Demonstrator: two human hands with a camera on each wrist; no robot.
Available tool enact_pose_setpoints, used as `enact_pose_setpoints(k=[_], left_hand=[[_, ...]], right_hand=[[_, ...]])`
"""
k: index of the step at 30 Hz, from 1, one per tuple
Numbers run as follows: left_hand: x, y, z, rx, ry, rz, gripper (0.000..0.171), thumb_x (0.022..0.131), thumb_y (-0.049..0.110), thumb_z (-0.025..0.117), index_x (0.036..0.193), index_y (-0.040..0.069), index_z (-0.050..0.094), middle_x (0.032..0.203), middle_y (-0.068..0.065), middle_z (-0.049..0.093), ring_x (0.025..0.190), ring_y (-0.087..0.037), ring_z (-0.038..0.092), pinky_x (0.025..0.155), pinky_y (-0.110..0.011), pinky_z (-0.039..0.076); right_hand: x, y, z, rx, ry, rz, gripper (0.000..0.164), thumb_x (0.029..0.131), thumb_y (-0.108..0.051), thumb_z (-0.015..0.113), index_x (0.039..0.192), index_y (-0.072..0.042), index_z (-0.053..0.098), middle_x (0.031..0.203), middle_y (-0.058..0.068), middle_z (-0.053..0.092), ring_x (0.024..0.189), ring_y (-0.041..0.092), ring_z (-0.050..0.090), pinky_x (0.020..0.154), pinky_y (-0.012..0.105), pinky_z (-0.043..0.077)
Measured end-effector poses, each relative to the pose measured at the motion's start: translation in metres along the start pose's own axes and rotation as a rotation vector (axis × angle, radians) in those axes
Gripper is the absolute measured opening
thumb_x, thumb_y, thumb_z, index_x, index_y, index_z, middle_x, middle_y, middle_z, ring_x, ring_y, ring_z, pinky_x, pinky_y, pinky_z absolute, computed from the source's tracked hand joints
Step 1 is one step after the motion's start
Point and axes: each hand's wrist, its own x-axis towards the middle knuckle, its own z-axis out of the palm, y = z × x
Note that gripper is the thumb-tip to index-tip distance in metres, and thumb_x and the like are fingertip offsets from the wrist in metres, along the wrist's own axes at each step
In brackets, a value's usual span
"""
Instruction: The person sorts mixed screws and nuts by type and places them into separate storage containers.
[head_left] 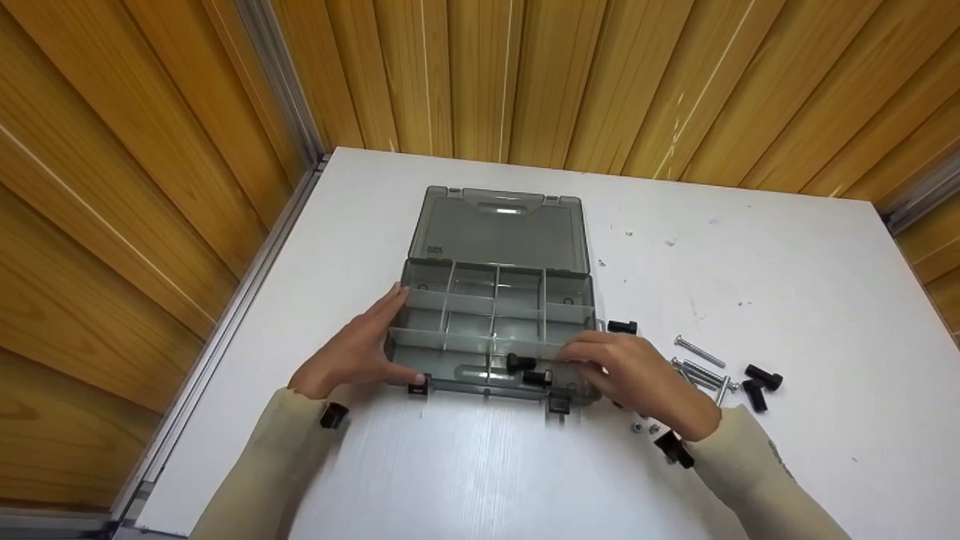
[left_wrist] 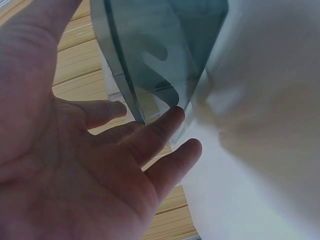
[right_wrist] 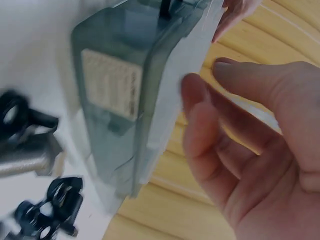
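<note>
A grey translucent compartment box lies on the table with its lid folded back. Two short black bolts, one behind the other, are in its front right area. My left hand spans the box's left end, fingers along the side wall and thumb by the front left latch. Over the front right corner hovers my right hand, its fingers loosely bent. In the right wrist view nothing shows between thumb and fingertips, beside the labelled box end.
Right of the box lie silver screws, more black bolts and a small nut. Another black bolt lies close to the box's right side. Wood-patterned walls bound the white table.
</note>
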Motion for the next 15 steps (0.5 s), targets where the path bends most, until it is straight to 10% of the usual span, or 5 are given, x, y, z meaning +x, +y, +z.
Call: enact_pose_setpoints(k=[15], left_hand=[[0.0,0.0,0.0,-0.009,0.011,0.004,0.138,0.065,0.051,0.096,0.166,0.012,0.011,0.172,-0.01,0.004,0.156,-0.034,0.015,0.121,-0.058,0.027]], right_hand=[[-0.074,0.067,-0.039,-0.124,0.233,0.197,0.039,0.078,0.011,0.083,0.109,-0.011,0.077,0.108,0.003,0.075,0.087,0.018,0.066,0.062,0.032,0.057]])
